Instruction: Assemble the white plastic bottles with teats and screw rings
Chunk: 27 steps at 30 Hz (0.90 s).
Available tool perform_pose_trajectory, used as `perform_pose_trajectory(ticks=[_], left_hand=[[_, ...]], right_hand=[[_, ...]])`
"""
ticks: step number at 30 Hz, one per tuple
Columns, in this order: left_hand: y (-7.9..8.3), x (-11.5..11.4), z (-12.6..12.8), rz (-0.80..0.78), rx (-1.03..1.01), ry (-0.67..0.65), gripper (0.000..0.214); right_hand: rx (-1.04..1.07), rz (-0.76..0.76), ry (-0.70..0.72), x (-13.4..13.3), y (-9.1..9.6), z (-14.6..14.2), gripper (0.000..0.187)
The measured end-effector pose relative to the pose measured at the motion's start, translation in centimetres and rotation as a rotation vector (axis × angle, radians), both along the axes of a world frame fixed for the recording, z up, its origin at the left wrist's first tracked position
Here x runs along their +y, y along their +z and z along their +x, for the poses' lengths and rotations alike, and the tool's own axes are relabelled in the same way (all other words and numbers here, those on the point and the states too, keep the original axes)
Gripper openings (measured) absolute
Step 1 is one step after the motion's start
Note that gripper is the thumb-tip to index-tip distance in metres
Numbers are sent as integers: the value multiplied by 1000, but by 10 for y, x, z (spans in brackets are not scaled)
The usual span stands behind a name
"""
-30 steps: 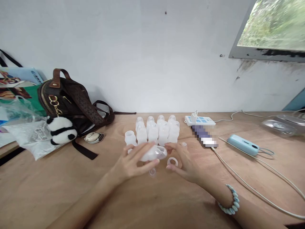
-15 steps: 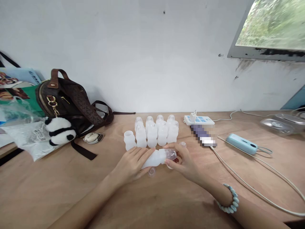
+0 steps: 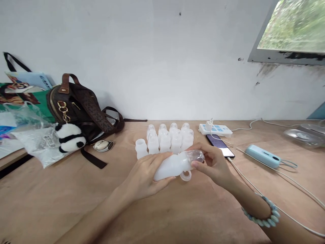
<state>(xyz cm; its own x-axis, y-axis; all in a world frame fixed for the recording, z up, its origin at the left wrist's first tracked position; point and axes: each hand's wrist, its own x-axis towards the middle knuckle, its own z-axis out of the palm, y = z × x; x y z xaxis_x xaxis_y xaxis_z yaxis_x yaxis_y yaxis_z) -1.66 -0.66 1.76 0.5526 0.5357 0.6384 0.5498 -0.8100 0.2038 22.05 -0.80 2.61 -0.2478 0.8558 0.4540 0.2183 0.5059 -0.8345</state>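
A white translucent baby bottle (image 3: 170,166) lies tilted across my two hands, its clear domed cap (image 3: 195,156) pointing right. My left hand (image 3: 146,174) is wrapped round the bottle's body. With thumb and fingers, my right hand (image 3: 214,164) grips the clear cap at the other end. Under the bottle, a white ring (image 3: 186,175) rests on the table. Just behind stand several capped bottles (image 3: 165,141) in two rows. An uncapped bottle (image 3: 141,148) stands at their left end, its mouth facing up.
On the left are a dark backpack (image 3: 83,105) with a panda charm (image 3: 71,138), a plastic bag (image 3: 38,145) and a computer mouse (image 3: 103,145). Toward the right lie a phone (image 3: 219,146), a power strip (image 3: 217,129), a light-blue power bank (image 3: 262,156) and trailing cables.
Both hands have raised the bottle slightly and shifted it right, with its capped end tilted higher. The view has turned a little to the left.
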Motion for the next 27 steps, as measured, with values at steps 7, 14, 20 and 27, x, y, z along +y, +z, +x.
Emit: perform_pose_trajectory(ticks=[7,14,20,27], left_hand=[[-17,5,-27,-504,-313,99,42],[-27,6,-32,-496,-336,167,43],[-30,1,-26,-447,-165,186,42],[-28,10,-15,164,92,195,41]], right_hand=[[134,147,-480,33,7,51,26],[-1007,-51,-462,44,-22,51,16],[-1050,-60,-446,42,-26,55,26],[-368,-85,-126,23,-24,24,45]])
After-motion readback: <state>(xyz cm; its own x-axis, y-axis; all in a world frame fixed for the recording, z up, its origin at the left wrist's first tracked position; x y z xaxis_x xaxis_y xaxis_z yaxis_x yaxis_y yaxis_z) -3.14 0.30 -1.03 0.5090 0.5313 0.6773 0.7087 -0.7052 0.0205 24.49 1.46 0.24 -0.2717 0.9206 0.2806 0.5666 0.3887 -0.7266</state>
